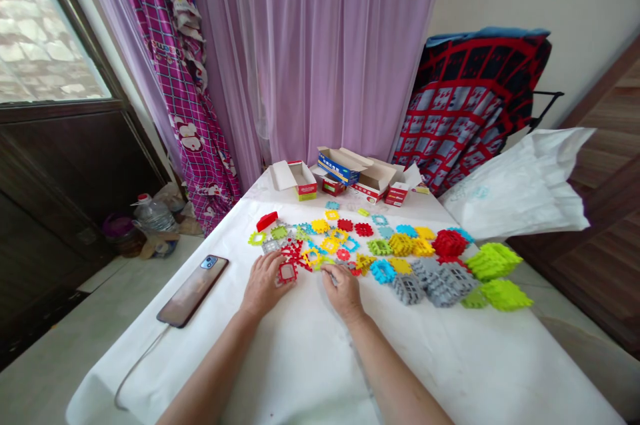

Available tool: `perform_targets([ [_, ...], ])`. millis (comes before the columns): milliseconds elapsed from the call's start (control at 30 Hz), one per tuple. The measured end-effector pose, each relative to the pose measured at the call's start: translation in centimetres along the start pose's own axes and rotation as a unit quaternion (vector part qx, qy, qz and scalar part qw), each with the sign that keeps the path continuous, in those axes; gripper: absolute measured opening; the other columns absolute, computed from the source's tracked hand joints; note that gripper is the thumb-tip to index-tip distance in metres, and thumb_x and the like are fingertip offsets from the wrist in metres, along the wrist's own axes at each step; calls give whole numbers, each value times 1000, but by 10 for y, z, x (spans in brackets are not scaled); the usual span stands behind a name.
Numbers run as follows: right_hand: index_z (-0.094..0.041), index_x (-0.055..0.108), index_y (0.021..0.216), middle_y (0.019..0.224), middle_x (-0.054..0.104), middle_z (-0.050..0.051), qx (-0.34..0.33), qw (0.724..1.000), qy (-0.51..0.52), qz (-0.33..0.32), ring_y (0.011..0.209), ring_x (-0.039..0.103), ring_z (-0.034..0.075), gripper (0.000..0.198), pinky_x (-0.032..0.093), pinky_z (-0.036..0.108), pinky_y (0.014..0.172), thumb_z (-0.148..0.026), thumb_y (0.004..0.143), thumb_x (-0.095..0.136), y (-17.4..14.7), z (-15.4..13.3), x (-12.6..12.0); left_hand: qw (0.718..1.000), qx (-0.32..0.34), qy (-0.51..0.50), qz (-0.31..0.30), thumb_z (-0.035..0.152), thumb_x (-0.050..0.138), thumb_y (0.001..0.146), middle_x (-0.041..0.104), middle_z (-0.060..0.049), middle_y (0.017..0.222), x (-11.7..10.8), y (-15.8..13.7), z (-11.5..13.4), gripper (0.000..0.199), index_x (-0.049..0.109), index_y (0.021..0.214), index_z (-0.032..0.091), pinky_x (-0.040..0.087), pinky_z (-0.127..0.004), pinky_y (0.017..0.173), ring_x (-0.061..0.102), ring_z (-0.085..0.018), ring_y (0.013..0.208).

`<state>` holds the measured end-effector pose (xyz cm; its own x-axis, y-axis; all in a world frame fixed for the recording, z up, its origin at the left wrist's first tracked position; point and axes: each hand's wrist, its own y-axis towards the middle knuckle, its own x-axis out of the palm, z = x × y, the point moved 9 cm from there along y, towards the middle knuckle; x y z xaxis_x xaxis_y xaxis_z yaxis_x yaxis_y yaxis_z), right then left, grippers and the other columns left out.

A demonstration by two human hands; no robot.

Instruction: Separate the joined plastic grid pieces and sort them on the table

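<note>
My left hand (263, 285) lies low over the table with its fingers curved and its thumb at the lower edge of a red square frame-shaped building piece (287, 272). It appears to grip that piece at its left side. To the right, my right hand (343, 290) is closed, thumb and forefinger pinched together. What it holds, if anything, is too small to make out. Just beyond its fingertips lies a lime-green piece (327, 263). Small red pieces (295, 250) are scattered between the hands, with yellow frame pieces (330, 244) behind them.
Stacked grey pieces (443, 282), lime-green stacks (495, 261) and a dark red stack (449, 243) stand at right. Opened boxes (303, 182) line the table's back. A phone (193, 290) with a cable lies at left, and a white bag (520, 185) stands at the right edge.
</note>
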<state>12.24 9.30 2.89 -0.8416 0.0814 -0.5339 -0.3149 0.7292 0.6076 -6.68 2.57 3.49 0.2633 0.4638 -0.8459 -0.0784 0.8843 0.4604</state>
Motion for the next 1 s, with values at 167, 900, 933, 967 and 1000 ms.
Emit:
perform_targets([
  [167,-22,72,91,88,74,6,-3,1000,-5,-4,83,67,20,26,52,32,80,-26,90,46,2,-4,0,996,-6,-89,10,47,65,78,66,-10,115,6,9,16,46,62,117,24,46,-42,94,60,-27,108],
  [900,-23,70,88,86,74,5,41,999,-5,23,82,67,20,26,52,33,79,-26,90,45,2,10,-12,863,-274,-372,204,40,47,87,66,-9,114,19,21,-62,35,63,112,21,52,-36,86,64,-21,102],
  [933,-23,70,88,86,74,5,31,999,-13,17,82,67,20,26,52,33,79,-26,91,44,3,6,-11,833,-305,-407,218,40,47,87,65,-9,114,20,15,-71,35,61,113,21,54,-35,80,65,-20,98],
  [967,-22,70,89,86,74,5,18,1000,-20,10,82,66,20,26,52,33,79,-25,91,44,4,1,-10,808,-328,-433,231,40,48,87,65,-9,113,20,11,-78,36,59,115,21,55,-33,76,66,-19,95],
  [1000,-22,70,90,87,74,5,3,1000,-27,2,83,66,21,25,51,34,79,-24,91,45,6,-5,-8,785,-345,-454,242,40,48,86,65,-9,112,19,7,-83,36,58,116,21,55,-31,72,66,-18,92],
])
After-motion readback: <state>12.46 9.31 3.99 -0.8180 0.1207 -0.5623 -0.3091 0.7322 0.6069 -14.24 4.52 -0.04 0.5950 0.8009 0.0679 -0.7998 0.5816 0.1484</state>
